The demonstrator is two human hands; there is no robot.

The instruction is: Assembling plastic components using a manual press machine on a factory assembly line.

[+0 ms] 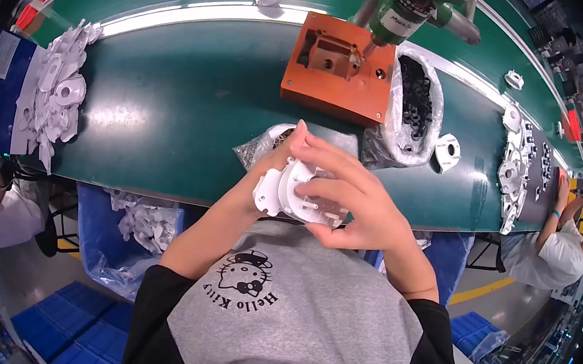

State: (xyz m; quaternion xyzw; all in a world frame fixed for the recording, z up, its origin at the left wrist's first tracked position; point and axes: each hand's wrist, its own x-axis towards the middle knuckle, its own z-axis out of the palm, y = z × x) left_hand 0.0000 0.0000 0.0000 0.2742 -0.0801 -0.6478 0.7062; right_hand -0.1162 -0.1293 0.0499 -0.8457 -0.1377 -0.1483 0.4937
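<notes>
- Holding one white plastic part (272,193) between both hands, I have it above the near table edge; my left hand (272,165) is clamped on its left side, although its fingers are partly hidden; my right hand (368,201) is closed around the other side, fingers on top, thumb below
- Behind the hands, on the green table (153,137), I see a small clear bag (258,149); its dark contents are too covered to tell
- Beside the orange fixture (344,102) stands a bigger clear bag (435,101), open at top; many small black pieces (414,102) are inside
- Under the table, at left, a blue bin (93,231) contains white parts (146,226) and clear plastic film (112,273)
- On the floor, lower left, are blue crates (64,318); I cannot tell their contents
</notes>
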